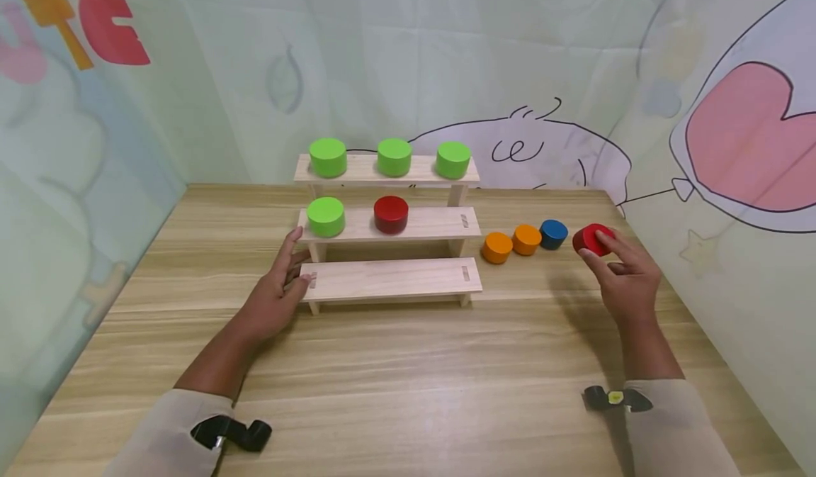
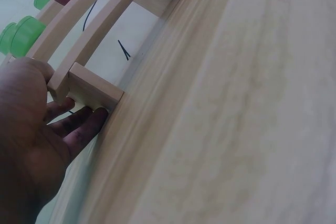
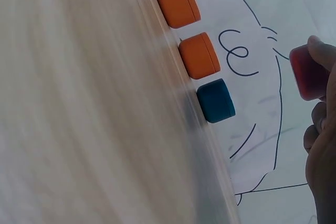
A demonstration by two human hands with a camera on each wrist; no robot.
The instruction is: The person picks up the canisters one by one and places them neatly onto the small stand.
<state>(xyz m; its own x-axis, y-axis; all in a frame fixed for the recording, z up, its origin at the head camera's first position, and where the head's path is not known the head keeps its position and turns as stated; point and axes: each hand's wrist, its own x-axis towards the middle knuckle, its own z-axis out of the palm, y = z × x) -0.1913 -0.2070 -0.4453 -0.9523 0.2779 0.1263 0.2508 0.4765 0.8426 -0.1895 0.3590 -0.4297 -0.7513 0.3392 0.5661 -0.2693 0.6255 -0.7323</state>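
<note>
A three-tier wooden rack (image 1: 389, 278) stands on the table. My left hand (image 1: 274, 303) holds its left end, thumb on the lowest shelf; in the left wrist view the fingers (image 2: 84, 129) lie against the end support. Right of the rack, my right hand (image 1: 627, 278) pinches a red round block (image 1: 589, 239), which the right wrist view shows raised off the table. Three green round blocks (image 1: 394, 158) sit on the top shelf. The middle shelf bears one green block (image 1: 326, 217) and a dark red block (image 1: 391, 215). Nothing lies on the lowest shelf.
Two orange round blocks (image 1: 497, 248) and a blue one (image 1: 553, 234) form a slanting row on the table (image 1: 408, 392), between the rack and my right hand. A printed cloth (image 1: 542, 52) hangs behind the table and along both sides.
</note>
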